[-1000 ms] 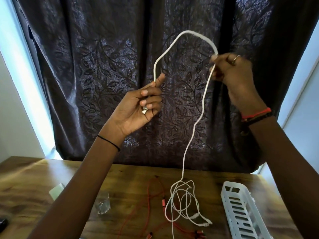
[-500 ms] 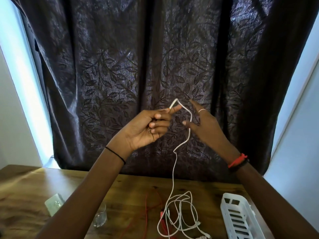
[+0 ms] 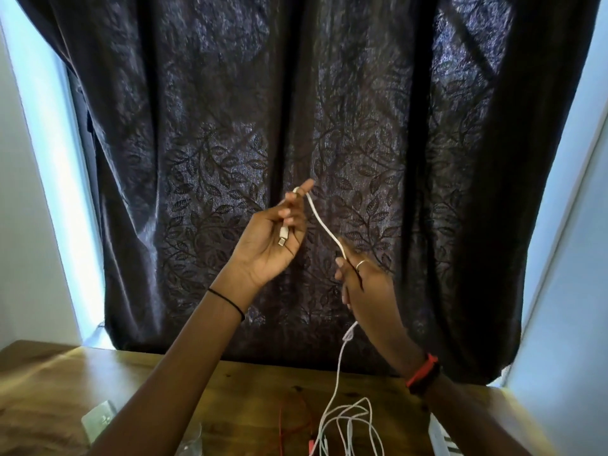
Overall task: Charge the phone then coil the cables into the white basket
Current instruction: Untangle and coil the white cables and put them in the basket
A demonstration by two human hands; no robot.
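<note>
My left hand (image 3: 274, 240) is raised in front of the curtain and pinches one end of a white cable (image 3: 320, 222); the cable's metal plug rests against its palm. From there the cable runs down and right into my right hand (image 3: 360, 281), which is closed around it lower down. Below my right hand the cable hangs to the wooden table (image 3: 49, 390) and ends in loose white loops (image 3: 350, 426). A red cable (image 3: 289, 422) lies tangled beside those loops. Only a corner of the white basket (image 3: 442, 439) shows at the bottom right. No phone is in view.
A dark leaf-patterned curtain (image 3: 296, 126) hangs right behind the table, with bright window strips on both sides. A pale wall-plate-like object (image 3: 98, 424) and a clear glass (image 3: 190, 447) sit at the table's front left.
My right hand has let go of the high loop, dropped below my left hand and closed on the cable lower down. The camera has tilted upward, so less table shows.
</note>
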